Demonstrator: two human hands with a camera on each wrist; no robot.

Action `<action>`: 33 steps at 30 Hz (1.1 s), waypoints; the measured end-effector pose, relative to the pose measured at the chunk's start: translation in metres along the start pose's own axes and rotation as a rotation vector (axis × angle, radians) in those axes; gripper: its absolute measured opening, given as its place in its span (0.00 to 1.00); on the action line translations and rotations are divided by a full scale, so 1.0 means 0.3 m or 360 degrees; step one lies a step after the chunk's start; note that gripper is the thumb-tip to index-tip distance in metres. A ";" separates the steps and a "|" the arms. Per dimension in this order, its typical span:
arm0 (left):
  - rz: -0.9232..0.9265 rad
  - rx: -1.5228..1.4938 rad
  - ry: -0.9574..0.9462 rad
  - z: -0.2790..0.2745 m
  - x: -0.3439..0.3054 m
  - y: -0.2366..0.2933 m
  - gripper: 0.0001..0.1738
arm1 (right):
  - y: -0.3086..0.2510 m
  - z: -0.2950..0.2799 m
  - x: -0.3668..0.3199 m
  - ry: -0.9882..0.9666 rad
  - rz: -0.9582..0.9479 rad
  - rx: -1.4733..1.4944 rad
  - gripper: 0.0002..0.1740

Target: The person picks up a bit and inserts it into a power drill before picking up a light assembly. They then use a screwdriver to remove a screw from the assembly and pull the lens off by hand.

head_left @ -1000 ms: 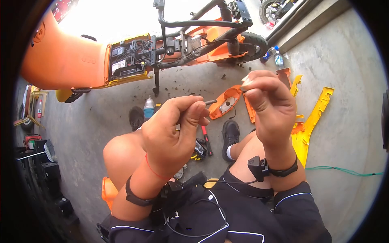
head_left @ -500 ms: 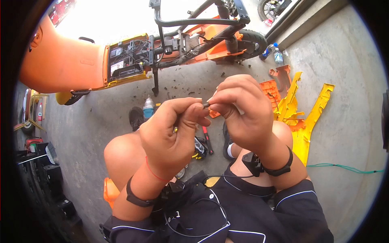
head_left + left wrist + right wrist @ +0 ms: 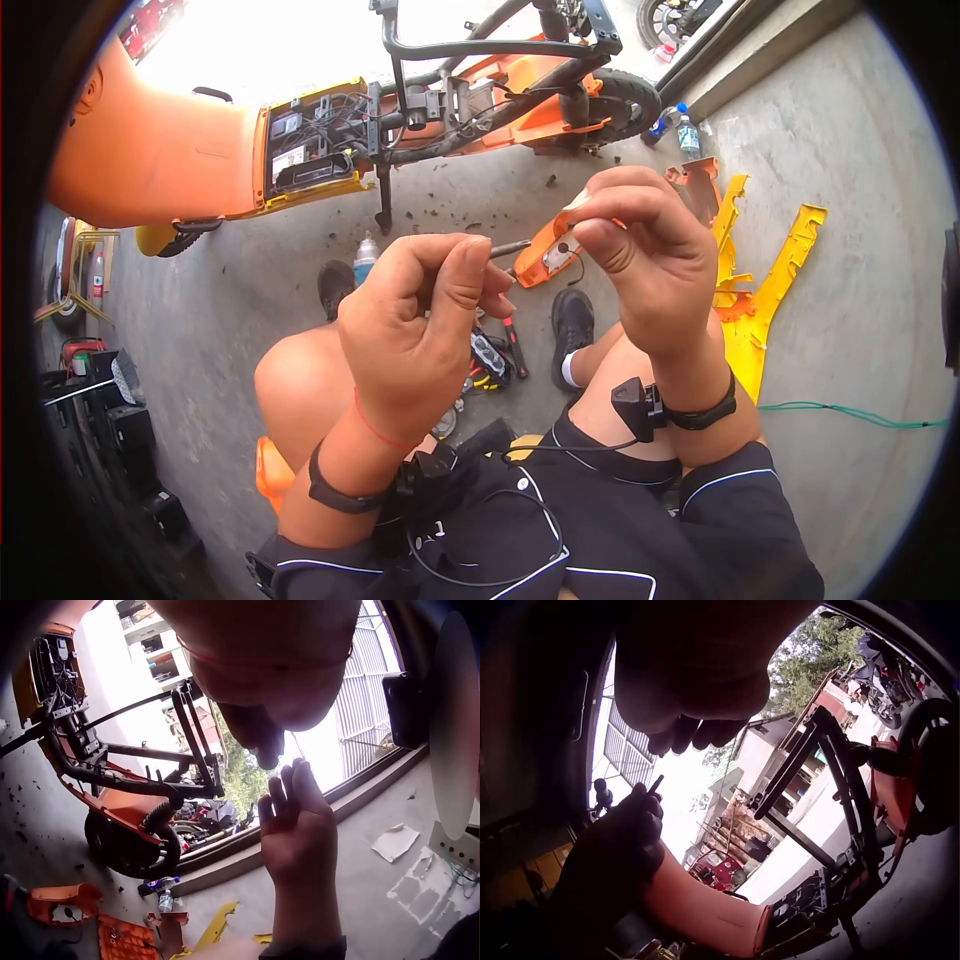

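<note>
My left hand [image 3: 410, 315] pinches a short, thin dark rod [image 3: 511, 248] between thumb and forefinger, its free end pointing right towards the other hand. In the right wrist view the same rod [image 3: 656, 785] sticks up past the left fingertips. My right hand [image 3: 655, 265] is raised a little apart from the rod's end, thumb and forefinger bent towards each other with a gap and nothing visible between them. The left wrist view shows the right hand [image 3: 300, 832] with its palm towards the camera and its fingers loosely extended.
A partly stripped orange scooter [image 3: 480, 120] stands ahead. An orange cover [image 3: 545, 250] and yellow panels [image 3: 765, 300] lie on the floor to the right. Between the feet are a red-and-black handled tool [image 3: 514, 350] and other tools. Bottles [image 3: 688, 138] stand near the rear wheel.
My right hand came in to the rod's end half a second ago, fingers touching it, and has since drawn back up and right. The left hand stays nearly still with the rod.
</note>
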State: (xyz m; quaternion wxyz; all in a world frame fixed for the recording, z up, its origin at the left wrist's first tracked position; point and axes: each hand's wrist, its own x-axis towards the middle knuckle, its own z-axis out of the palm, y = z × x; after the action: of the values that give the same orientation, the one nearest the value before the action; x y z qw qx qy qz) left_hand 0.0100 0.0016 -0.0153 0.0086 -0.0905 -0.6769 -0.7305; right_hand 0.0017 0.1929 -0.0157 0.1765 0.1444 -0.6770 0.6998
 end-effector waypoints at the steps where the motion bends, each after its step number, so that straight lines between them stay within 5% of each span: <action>1: -0.0004 -0.0001 0.0003 0.001 0.000 0.004 0.11 | -0.002 0.004 0.000 -0.0081 -0.0142 -0.0274 0.08; 9: -0.0008 -0.0002 0.0015 0.019 -0.005 0.017 0.09 | -0.001 0.023 0.013 -0.0328 -0.0673 -0.0978 0.09; 16: 0.0041 -0.0078 0.0051 0.018 -0.014 -0.006 0.09 | 0.027 0.049 -0.008 -0.0249 -0.0965 -0.1363 0.06; 18: 0.0026 0.0112 -0.0048 0.004 -0.011 0.003 0.11 | 0.026 0.049 -0.027 0.0068 0.0119 -0.0009 0.02; 20: -0.0020 0.0101 -0.0011 -0.002 -0.003 -0.019 0.11 | 0.036 -0.024 0.012 0.0409 0.0386 0.1023 0.09; 23: -0.0062 0.0051 0.0040 -0.010 -0.002 -0.022 0.11 | 0.023 -0.097 0.047 0.0505 0.0351 0.1239 0.10; 28: -0.0090 -0.0072 0.0039 -0.008 -0.002 -0.011 0.10 | 0.003 -0.081 0.020 0.0046 0.0356 0.0967 0.09; 33: -0.0327 -0.0223 0.0000 -0.020 0.011 0.012 0.13 | 0.012 -0.049 0.002 0.0085 0.0354 0.0833 0.09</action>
State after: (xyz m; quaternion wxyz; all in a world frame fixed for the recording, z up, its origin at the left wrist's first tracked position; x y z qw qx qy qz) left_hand 0.0066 -0.0042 -0.0116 -0.0725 -0.0210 -0.6298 -0.7731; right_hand 0.0002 0.2074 -0.0195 0.0732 0.0915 -0.4802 0.8693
